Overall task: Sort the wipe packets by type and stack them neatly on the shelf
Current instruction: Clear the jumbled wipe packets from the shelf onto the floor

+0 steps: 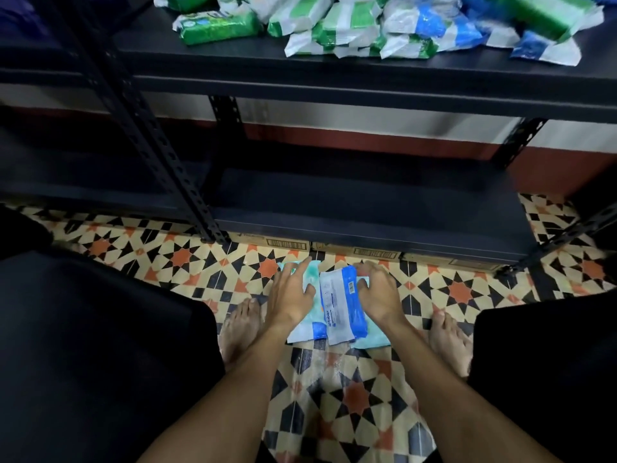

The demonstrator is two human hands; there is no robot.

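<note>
On the tiled floor between my feet lie three wipe packets side by side. The blue-and-white packet (340, 302) lies in the middle, tilted up on its edge. A pale teal packet (312, 324) lies to its left under my left hand (290, 292), whose straight, spread fingers press on it. My right hand (379, 292) grips the right side of the blue-and-white packet with curled fingers and hides most of another pale teal packet (374, 340). On the upper shelf (300, 85) sits a loose heap of green-and-white packets (217, 26) and blue-and-white packets (440, 25).
A black metal rack stands in front of me, with a lower shelf board (350, 202) just above floor level and a slotted upright (160, 145) at the left. Cardboard boxes (283, 243) sit under the lower board. My bare feet (240, 325) and dark-clad knees flank the packets.
</note>
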